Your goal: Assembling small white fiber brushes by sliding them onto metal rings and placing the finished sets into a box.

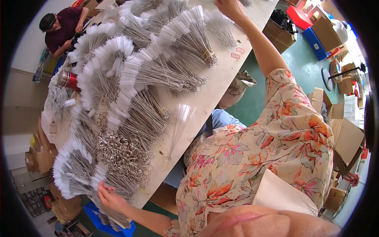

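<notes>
Bundles of thin straw-cleaning brushes (150, 108), with white bristle heads and looped wire handles, cover the table (221, 85). At the lower left, my left hand (110, 197) has its fingers bent closed at the white heads of brushes beside a fanned bundle (71, 166). Its fingertips seem to pinch a brush there. My right arm stretches to the far table edge, where my right hand (229, 7) is partly cut off by the picture's top; its fingers are hidden. Close to it lies a smaller brush bundle (221, 29). A heap of metal rings (122, 156) lies near my left hand.
A few loose brushes (182, 122) lie near the table edge. A red metal cup (69, 80) stands among the bundles. Across the table a person in a dark cap (65, 29) works. A blue crate (104, 221) sits below; cardboard boxes (278, 35) stand on the green floor.
</notes>
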`<action>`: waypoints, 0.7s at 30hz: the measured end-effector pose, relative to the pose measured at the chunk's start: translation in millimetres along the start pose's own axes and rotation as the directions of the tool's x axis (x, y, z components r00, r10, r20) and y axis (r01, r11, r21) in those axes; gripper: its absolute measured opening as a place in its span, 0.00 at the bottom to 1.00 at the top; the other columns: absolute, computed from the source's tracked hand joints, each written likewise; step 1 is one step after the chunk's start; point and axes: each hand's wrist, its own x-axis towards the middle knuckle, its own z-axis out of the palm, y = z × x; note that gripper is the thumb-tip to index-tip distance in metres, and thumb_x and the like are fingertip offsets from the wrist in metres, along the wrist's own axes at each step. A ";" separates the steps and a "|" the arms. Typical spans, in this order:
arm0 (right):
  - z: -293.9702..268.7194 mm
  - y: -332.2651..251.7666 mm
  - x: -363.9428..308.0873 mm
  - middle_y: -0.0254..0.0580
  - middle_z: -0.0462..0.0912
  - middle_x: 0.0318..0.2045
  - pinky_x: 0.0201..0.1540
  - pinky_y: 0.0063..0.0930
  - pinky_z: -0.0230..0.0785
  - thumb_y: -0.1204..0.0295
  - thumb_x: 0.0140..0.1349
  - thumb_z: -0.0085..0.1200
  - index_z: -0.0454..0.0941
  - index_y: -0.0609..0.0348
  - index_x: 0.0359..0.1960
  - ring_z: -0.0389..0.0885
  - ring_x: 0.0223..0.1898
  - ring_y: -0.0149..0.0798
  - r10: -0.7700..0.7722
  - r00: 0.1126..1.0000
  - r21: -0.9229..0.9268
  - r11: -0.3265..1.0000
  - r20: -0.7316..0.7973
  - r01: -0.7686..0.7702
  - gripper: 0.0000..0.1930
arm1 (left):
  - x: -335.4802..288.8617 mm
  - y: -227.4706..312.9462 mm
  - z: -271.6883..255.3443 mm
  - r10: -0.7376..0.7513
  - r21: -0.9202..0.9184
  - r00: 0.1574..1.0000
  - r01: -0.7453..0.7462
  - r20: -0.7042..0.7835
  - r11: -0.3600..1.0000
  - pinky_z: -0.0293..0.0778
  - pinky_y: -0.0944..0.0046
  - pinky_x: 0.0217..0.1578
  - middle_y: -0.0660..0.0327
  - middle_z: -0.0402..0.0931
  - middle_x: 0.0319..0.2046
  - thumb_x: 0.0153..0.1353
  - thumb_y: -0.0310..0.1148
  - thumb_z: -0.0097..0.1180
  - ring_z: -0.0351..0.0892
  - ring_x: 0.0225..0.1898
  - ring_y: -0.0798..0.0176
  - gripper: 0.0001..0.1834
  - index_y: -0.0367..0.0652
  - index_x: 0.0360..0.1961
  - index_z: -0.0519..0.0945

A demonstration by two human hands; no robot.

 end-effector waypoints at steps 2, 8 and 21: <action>-40.0 -47.4 10.5 0.46 0.77 0.22 0.31 0.36 0.68 0.66 0.58 0.47 0.75 0.63 0.24 0.76 0.26 0.42 -0.179 0.980 0.218 0.956 -0.085 0.194 0.12 | -8.5 16.9 37.4 -0.039 -0.078 0.995 0.046 0.089 0.996 0.49 0.78 0.17 0.69 0.63 0.22 0.64 0.36 0.46 0.53 0.20 0.79 0.16 0.31 0.41 0.76; -62.6 -232.1 -114.3 0.32 0.75 0.27 0.35 0.27 0.72 0.60 0.65 0.44 0.73 0.59 0.32 0.76 0.30 0.30 -0.533 0.784 0.909 -0.064 0.318 -0.412 0.14 | -55.0 57.2 136.0 0.223 -0.316 0.886 -0.093 0.406 0.944 0.58 0.76 0.14 0.65 0.66 0.20 0.64 0.28 0.43 0.61 0.15 0.76 0.14 0.33 0.48 0.73; -18.6 -302.1 -246.6 0.39 0.77 0.38 0.50 0.28 0.65 0.63 0.64 0.46 0.80 0.60 0.39 0.74 0.44 0.32 -0.666 0.471 0.740 0.185 0.579 -0.647 0.14 | -68.2 32.9 135.9 0.637 -0.109 0.769 -0.630 0.044 0.769 0.77 0.68 0.37 0.53 0.64 0.43 0.55 0.16 0.51 0.77 0.35 0.59 0.13 0.34 0.42 0.71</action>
